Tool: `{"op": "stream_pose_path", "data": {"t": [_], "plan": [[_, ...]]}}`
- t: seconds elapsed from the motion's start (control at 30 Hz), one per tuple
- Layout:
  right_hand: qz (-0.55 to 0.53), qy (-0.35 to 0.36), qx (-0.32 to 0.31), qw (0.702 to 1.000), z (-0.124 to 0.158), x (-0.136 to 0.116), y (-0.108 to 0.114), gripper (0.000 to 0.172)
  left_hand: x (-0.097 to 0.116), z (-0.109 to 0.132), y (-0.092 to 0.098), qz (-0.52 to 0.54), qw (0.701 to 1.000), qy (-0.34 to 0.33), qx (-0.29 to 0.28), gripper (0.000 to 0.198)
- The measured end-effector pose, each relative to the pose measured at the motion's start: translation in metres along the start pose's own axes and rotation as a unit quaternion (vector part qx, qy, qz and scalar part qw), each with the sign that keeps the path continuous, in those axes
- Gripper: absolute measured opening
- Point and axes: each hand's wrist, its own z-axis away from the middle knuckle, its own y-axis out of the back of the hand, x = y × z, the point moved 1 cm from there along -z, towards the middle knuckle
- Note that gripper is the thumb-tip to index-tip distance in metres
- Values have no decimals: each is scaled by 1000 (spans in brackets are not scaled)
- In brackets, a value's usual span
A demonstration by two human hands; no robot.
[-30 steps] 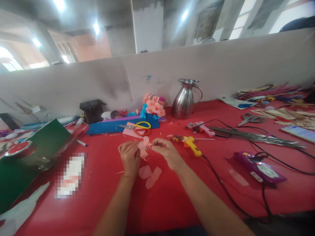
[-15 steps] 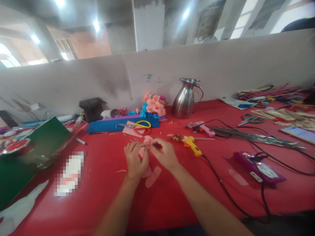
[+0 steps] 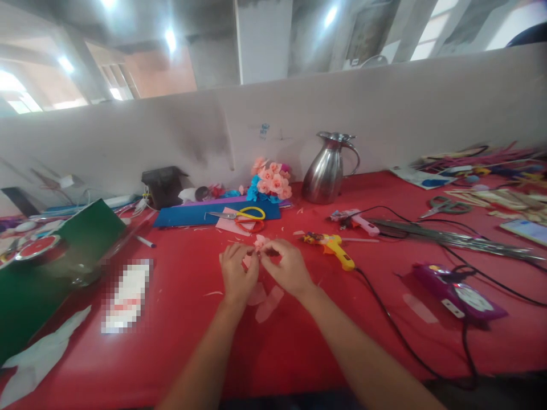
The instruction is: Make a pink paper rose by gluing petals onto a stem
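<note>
A small pink paper flower [image 3: 260, 243] is pinched between my two hands, low over the red table. My left hand [image 3: 237, 270] grips it from the left with thumb and fingertips. From the right, my right hand [image 3: 285, 265] holds it the same way; the fingertips of both hands nearly meet under the petals. Cut pink paper pieces [image 3: 269, 303] lie on the table just below the hands. Beyond the flower, scissors with yellow and red handles [image 3: 251, 214] rest on a blue sheet [image 3: 188, 213] and a pink paper.
A yellow glue gun [image 3: 337, 250] and a pink one [image 3: 363, 223] lie to the right, their cords running near a purple power strip [image 3: 461, 296]. Behind stand a bunch of pink paper flowers [image 3: 273, 179] and a metal jug [image 3: 325, 171]. A green board [image 3: 92, 233] is at left.
The view has shifted slightly, so everything sits a little to the right. My fingers have turned the flower a bit; both hands keep their hold on it.
</note>
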Motion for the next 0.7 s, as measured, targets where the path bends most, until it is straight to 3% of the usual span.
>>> {"op": "stream_pose_path", "data": {"t": [0.13, 0.3, 0.7], "plan": [[-45, -46, -2, 998, 0, 2, -2, 8, -4, 0, -2, 148, 986, 83, -7, 13], [-122, -112, -2, 986, -2, 8, -4, 12, -5, -1, -5, 316, 925, 205, -39, 15], [-57, -111, 39, 991, -2, -1, -1, 8, 2, -2, -2, 163, 980, 110, -19, 11]]}}
